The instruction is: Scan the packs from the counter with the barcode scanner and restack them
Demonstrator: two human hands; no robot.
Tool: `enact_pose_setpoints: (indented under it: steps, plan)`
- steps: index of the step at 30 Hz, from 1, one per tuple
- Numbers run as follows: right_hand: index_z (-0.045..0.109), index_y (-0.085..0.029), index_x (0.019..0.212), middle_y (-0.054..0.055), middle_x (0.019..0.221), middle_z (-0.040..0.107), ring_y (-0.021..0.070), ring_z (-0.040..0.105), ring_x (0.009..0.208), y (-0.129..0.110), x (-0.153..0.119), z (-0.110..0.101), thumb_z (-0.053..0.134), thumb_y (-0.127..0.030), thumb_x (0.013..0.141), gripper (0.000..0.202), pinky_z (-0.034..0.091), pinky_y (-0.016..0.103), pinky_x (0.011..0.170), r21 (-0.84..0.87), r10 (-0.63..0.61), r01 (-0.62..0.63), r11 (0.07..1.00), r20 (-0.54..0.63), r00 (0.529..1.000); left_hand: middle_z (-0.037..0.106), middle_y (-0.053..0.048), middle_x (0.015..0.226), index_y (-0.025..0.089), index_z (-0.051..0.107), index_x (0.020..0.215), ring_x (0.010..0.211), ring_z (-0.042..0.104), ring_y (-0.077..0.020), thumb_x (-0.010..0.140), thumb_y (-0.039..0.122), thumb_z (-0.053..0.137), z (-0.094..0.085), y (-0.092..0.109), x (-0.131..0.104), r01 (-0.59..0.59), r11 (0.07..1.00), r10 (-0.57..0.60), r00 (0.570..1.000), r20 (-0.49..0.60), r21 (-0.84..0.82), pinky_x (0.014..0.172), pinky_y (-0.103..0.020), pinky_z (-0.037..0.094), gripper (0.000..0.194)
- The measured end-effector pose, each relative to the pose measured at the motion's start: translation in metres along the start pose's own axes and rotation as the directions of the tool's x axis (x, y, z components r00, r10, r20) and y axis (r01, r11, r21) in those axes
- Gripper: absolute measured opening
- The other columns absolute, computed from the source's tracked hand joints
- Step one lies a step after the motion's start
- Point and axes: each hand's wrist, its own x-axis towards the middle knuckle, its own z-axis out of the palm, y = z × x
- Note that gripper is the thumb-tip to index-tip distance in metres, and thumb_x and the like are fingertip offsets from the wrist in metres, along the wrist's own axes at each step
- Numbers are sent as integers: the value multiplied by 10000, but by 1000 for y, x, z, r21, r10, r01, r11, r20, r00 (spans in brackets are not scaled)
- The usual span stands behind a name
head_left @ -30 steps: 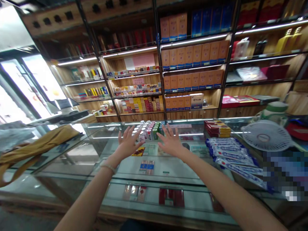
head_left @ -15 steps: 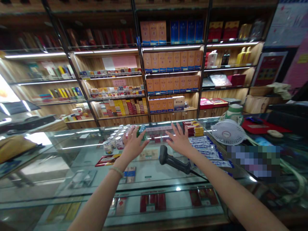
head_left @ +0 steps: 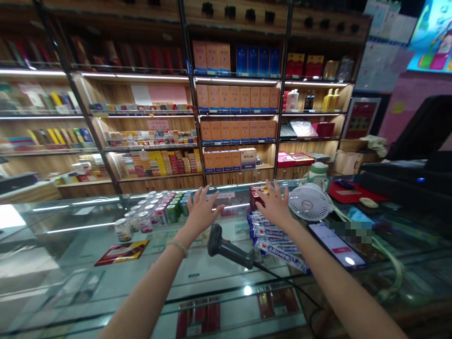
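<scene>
Barcode scanner [head_left: 229, 249] lies below the centre of the frame, lower than and between the left hand [head_left: 202, 211] and the right hand [head_left: 277, 207], both spread wide and empty. Inside the glass display case [head_left: 212, 282], dark red packs [head_left: 201, 310] sit at bottom centre.

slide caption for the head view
Left hand and right hand spread open above a glass counter with a handheld scanner.

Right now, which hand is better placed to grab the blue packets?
Probably the right hand: it looks open and empty, and is closest to the blue packets. The left hand also looks empty, but is nearer the little containers.
</scene>
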Motion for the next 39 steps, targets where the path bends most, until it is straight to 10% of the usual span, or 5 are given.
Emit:
enact_pose_setpoints:
  steps: [16,39]
  plan:
    - [574,-319,1431,98,1726,139,389,42,1570,73,29,27,652,-534,885,592,-22,716,1183,-101,97,-98,990,-21,995,272,-142,1683,280,440,1542,1554,202,-369,943,663,456,39,69,56,5,998,-1,997,80,-55,1221,-650,174,711]
    - [674,-165,1301,134,1705,213,311,52,1589,88,38,48,574,-539,936,532,-129,633,1218,-245,-23,16,969,-25,999,276,-198,1674,218,536,1469,1552,198,-411,891,732,460,99,124,99,-31,999,41,957,287,-39,1209,-683,146,777]
